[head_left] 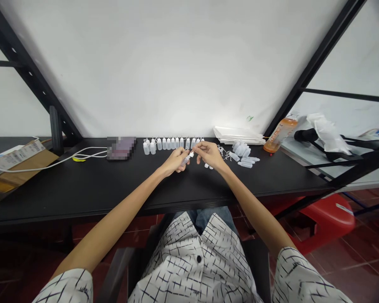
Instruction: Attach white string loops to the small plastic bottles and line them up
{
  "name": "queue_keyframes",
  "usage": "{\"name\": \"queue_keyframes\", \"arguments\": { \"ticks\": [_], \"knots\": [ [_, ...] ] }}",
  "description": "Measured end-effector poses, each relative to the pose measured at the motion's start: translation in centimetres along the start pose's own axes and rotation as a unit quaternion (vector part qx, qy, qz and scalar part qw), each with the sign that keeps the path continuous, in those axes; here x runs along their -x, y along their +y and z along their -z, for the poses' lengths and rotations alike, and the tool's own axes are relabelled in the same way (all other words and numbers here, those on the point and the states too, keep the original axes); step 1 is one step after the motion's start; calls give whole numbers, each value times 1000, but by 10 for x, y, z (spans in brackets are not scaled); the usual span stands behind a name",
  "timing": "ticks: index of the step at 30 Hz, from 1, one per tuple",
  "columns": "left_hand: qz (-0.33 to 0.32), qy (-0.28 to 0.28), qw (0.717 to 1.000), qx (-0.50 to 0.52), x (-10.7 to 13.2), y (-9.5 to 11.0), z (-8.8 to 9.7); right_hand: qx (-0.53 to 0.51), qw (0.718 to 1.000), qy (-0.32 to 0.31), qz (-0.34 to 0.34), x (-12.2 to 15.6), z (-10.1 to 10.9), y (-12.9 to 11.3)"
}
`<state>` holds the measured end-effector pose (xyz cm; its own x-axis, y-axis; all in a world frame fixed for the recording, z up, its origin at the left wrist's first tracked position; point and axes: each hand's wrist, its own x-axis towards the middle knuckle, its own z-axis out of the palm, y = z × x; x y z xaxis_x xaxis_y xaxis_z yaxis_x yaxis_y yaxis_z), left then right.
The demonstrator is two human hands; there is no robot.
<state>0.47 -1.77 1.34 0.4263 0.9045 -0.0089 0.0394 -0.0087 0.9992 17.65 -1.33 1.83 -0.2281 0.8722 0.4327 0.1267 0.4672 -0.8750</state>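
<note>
Near the middle of the black table, my left hand [175, 161] is closed around a small translucent dropper bottle [185, 160], tilted with its white top toward the right. My right hand [209, 154] pinches at the white cap [191, 154] on that top, thumb and fingertips together. Behind both hands stands a row of similar capped bottles [173, 144], upright along the wall. Several loose bottles without caps [245, 163] lie in a pile to the right. Small white caps with thin straps [225, 153] are scattered between that pile and my right hand, which partly hides them.
A stack of white sheets or bags [238, 135] lies against the wall. An orange drink bottle [280, 135] leans at the right. On the left are a phone [121, 148], a white cable [63, 159] and a cardboard package [19, 162]. A red stool [326, 219] stands below right.
</note>
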Motion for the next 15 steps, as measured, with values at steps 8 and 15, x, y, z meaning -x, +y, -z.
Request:
{"name": "queue_keyframes", "arguments": {
  "ticks": [8,15],
  "knots": [
    [0,-7,1000,-11,-1,-1,-3,3,1000,17,-2,1,-4,0],
    [19,-19,1000,-2,-2,-2,-3,1,1000,12,-28,2,-3,-3]
  ]
}}
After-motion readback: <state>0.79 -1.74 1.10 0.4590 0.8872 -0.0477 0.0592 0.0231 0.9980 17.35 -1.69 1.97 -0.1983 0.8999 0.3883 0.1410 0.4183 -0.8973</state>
